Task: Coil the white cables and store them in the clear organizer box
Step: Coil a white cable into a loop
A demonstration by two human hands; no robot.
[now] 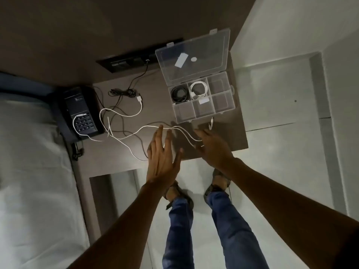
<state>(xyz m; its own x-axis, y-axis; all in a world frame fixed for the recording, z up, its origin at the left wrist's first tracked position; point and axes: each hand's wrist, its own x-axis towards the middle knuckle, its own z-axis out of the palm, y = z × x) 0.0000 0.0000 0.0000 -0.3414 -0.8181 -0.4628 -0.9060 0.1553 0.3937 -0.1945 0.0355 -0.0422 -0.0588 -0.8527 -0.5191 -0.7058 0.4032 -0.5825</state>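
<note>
The clear organizer box [204,101] sits open on the surface [155,105], lid raised. One rear compartment holds a coiled white cable [198,90]; the compartment to its left holds a coiled black cable [179,94]. Loose white cables [124,115] lie uncoiled across the surface between the box and a black telephone [82,113]. The left hand [161,158] and right hand [211,146] are spread flat, fingers [158,136] extended, over the near cable strands.

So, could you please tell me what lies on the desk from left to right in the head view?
Black telephone → bundled black cable → white USB plug of a loose white cable → clear organizer box, lid open, holding a black coil left of a white coil.
</note>
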